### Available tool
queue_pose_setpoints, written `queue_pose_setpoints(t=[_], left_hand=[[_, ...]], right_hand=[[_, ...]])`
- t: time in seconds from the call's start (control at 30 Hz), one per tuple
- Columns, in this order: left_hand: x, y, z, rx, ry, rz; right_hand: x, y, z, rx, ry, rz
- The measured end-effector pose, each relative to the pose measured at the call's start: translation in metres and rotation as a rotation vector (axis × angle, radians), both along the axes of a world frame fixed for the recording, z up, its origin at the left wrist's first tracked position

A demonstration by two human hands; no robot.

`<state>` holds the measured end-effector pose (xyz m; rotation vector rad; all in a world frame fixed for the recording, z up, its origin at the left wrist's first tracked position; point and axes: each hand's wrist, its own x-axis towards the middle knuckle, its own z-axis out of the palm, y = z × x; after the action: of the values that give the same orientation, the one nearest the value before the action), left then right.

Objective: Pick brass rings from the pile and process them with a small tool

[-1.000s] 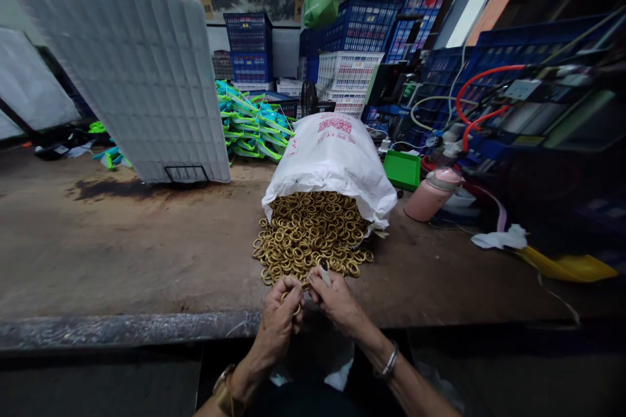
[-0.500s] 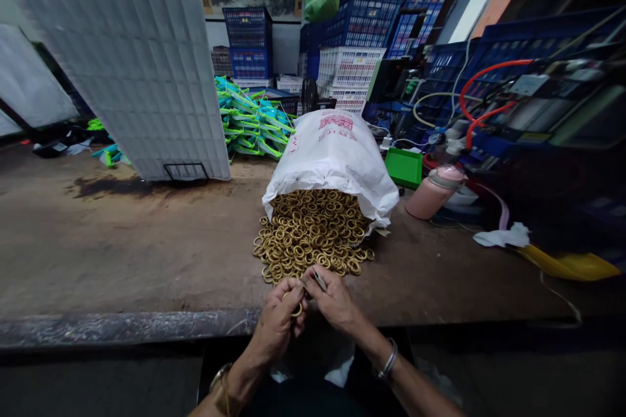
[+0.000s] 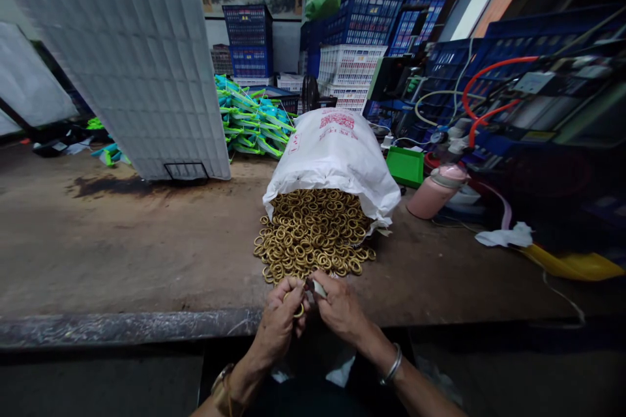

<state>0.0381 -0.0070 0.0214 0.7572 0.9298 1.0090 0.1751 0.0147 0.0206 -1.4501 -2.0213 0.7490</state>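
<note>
Nearest, one ring is pinched by the left hand at the near edge of the table, fingers clamped on it; one tool is gripped by the right hand, fingers closed round it; beyond, loose rings, too many to count, are spilled from one sack; rightward, one bottle, then one tray, are seen.

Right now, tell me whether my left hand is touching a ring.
Touching: the head view shows the left hand pinching a ring, part of which shows beside the thumb.
</note>
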Motion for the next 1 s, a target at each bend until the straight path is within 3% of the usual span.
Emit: queue_pose_setpoints(t=[0.17, 0.3, 0.47, 0.63, 0.8, 1.0], left_hand=[[0.002, 0.000, 0.001, 0.020, 0.074, 0.017], [0.002, -0.002, 0.003, 0.022, 0.080, 0.008], [0.000, -0.009, 0.007, 0.027, -0.023, -0.102], [0.001, -0.006, -0.001, -0.155, -0.254, -0.092], [0.001, -0.002, -0.011, -0.239, -0.247, -0.065], [-0.002, -0.001, -0.011, -0.287, -0.319, -0.069]], right_hand=[[-0.003, -0.006, 0.003, 0.018, -0.187, 0.035], [-0.004, -0.002, -0.004, 0.014, -0.286, 0.002], [0.019, 0.015, -0.020, -0.008, -0.413, -0.222], [0.041, 0.028, -0.023, 0.076, -0.385, -0.360], [0.036, 0.032, -0.028, 0.071, -0.390, -0.348], [0.025, 0.036, -0.026, 0.086, -0.453, -0.366]])
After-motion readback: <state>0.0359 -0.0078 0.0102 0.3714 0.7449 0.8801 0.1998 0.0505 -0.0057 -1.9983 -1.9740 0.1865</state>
